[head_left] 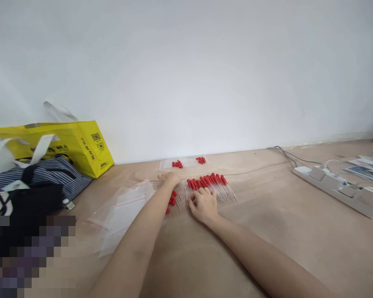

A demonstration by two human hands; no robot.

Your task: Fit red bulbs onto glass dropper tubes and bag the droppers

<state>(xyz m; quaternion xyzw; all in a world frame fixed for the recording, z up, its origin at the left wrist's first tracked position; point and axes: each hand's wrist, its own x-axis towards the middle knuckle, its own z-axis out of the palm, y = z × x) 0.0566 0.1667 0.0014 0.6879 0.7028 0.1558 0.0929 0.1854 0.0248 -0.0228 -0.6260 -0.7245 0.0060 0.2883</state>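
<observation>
Centre frame: right hand (203, 205) curled at the droppers (221, 188), left hand (170, 178) stretched above red bulbs (173, 199), either grip impossible to tell; one stray wrist-knock could scatter that row!

One left hand (170, 179) and one right hand (204, 205) are counted. At least nine red-topped droppers (223, 189) are seen, though some are covered and the exact number cannot be told. At least three loose red tops (173, 203) are shown. Several bare tubes (180, 193) are seen, too blurred to be counted. In one clear bag (163, 164), two clusters of red pieces (177, 164) are held. At least three flat plastic bags (127, 207) are seen. One yellow bag (90, 149), one striped bag (75, 182) and one power strip (362, 203) are counted.
</observation>
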